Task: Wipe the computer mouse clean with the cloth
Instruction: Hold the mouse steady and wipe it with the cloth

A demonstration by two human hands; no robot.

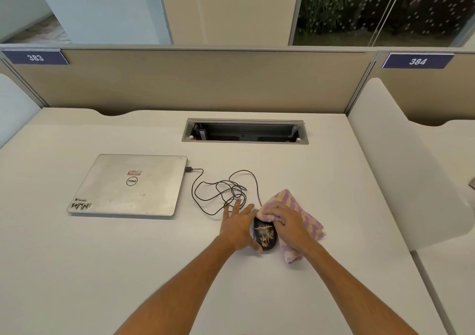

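A black wired computer mouse [265, 234] lies on the white desk [128, 257], its back smeared with pale speckled dirt. My left hand [237, 225] rests against the mouse's left side, thumb at its near end, fingers spread flat on the desk. My right hand [288, 221] presses a purple-and-cream striped cloth [304, 217] onto the front of the mouse. The cloth spills to the right and toward me under my wrist, hiding the mouse's buttons.
The mouse's black cable [223, 190] lies in tangled loops and plugs into a closed silver laptop [131, 184] at the left. An open cable tray [244, 131] is set in the desk farther back. A beige partition [205, 82] stands behind; a white divider [401, 167] at the right.
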